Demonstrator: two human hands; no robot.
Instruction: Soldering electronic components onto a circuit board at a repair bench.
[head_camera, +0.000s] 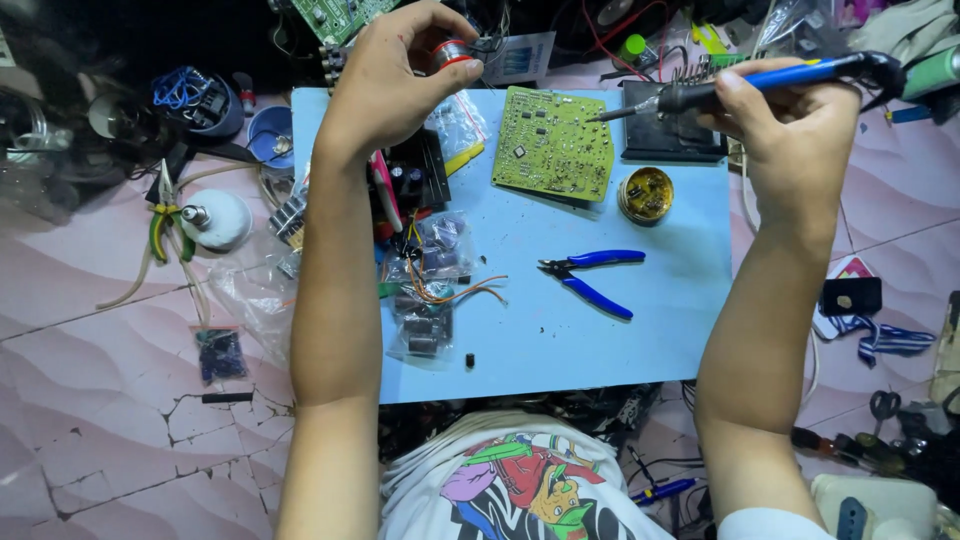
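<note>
A small red-rimmed spool of silvery solder wire (452, 53) sits raised above the pale blue mat; a blue-handled soldering iron (760, 80) lies nearly level, tip over the green circuit board's (553, 143) right edge.

Soldering iron (760, 80) over green circuit board (553, 143)

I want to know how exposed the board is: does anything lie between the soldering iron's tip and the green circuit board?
Nothing visible does. The right hand holds the blue-handled soldering iron with its tip at the right edge of the green circuit board. The left hand holds a solder spool off to the board's left.
</note>
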